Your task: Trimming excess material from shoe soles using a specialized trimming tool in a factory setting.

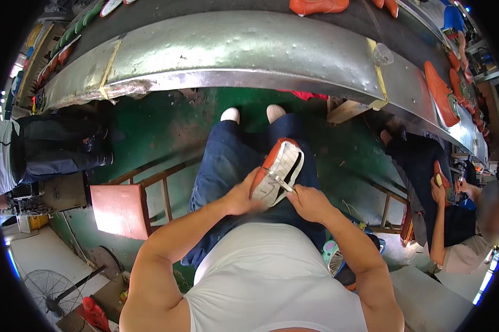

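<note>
Shoe (276,171) in our lap: we are holding it sole-up over our blue-trousered thighs, its white sole with a black stripe facing us and its orange upper showing along the edge. Our left hand (242,196) is gripping the heel end from the left, fingers curled narrow around it. Our right hand (310,202) is pinching a small metal tool (282,182), its tip touching the sole just above that grip. Beyond the shoe, well apart from both hands, a long metal counter (233,50) is curving across, carrying more orange shoes (318,5). Left of our left grip a wooden stool (119,209) is standing on the green floor (155,127). Right of our right grip another person (448,221) is sitting, holding an orange shoe of their own.
</note>
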